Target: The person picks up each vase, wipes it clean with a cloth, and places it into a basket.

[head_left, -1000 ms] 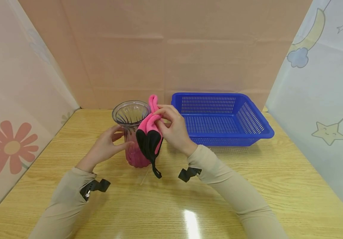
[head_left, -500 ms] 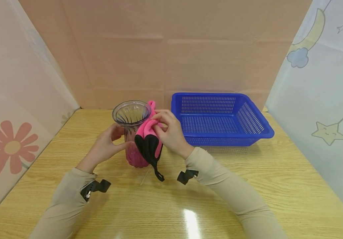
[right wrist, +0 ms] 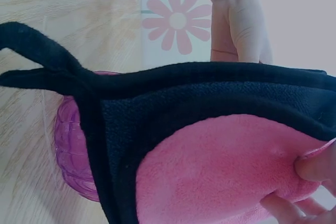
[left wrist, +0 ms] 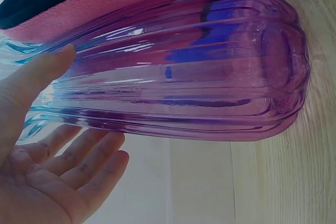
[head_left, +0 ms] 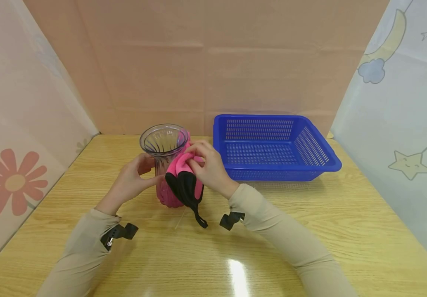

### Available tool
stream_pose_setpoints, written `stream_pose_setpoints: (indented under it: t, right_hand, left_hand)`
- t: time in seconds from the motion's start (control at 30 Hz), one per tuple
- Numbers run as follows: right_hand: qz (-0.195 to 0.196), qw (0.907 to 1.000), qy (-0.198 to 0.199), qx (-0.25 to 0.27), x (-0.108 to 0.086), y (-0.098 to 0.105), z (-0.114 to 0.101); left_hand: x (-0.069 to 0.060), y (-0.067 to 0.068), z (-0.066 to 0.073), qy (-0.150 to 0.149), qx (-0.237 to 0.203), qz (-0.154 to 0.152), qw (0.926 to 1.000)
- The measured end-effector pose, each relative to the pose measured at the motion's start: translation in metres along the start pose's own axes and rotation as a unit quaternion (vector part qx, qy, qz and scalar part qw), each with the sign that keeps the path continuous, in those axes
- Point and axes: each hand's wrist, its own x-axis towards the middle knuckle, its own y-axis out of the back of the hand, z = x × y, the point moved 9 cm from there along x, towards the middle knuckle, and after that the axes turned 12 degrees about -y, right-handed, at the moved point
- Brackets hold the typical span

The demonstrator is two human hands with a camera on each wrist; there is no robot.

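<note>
A ribbed glass vase (head_left: 167, 197), purple-pink below and bluish clear at its flared rim, stands upright on the table. My left hand (head_left: 133, 180) holds it from the left, thumb near the front and fingers round the far side. In the left wrist view the thumb and fingertips lie along the vase (left wrist: 189, 72). With thumb and fingers my right hand (head_left: 209, 167) pinches a pink cloth with black edging and a black hanging loop (head_left: 200, 220). This cloth (right wrist: 210, 166) lies against the vase's right side, below the rim.
A blue plastic basket (head_left: 273, 170) with slotted walls stands behind and right of my right hand. The wooden table (head_left: 183, 264) meets a peach back wall (head_left: 206, 62) and patterned side walls. A thin pale strip (head_left: 180, 218) lies before the vase.
My right hand has moved slightly down and left with the cloth along the vase's side. The cloth's pink upper end has dropped behind the rim. The left hand has stayed put.
</note>
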Motion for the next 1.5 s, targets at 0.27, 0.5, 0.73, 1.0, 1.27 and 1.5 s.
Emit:
stream_pose_setpoints:
  t: [0.27,0.5,0.73,1.0,1.27,1.5]
  right_hand:
    - [-0.017,0.9991,0.017,-0.034,-0.004,-0.005,0.001]
    - [-0.021,0.9974,0.013,-0.067,-0.008,-0.008,0.008]
    - [-0.034,0.9951,0.010,-0.092,-0.012,-0.012,0.014]
    - [-0.042,0.9939,-0.003,-0.102,-0.016,-0.015,0.019]
    - [-0.046,0.9929,-0.007,-0.110,-0.016,-0.016,0.022]
    - [-0.052,0.9909,-0.011,-0.123,-0.017,-0.016,0.024]
  left_hand:
    - [-0.001,0.000,0.000,0.006,-0.004,0.000,1.0000]
    - [-0.002,-0.001,0.001,0.003,-0.011,0.000,0.9999]
    - [-0.003,-0.002,0.002,0.006,-0.018,-0.004,0.9998]
    - [-0.003,-0.002,0.002,0.013,-0.018,-0.004,0.9998]
    - [-0.003,-0.002,0.002,0.018,-0.016,-0.003,0.9997]
    - [-0.002,-0.002,0.004,0.009,-0.018,0.000,0.9998]
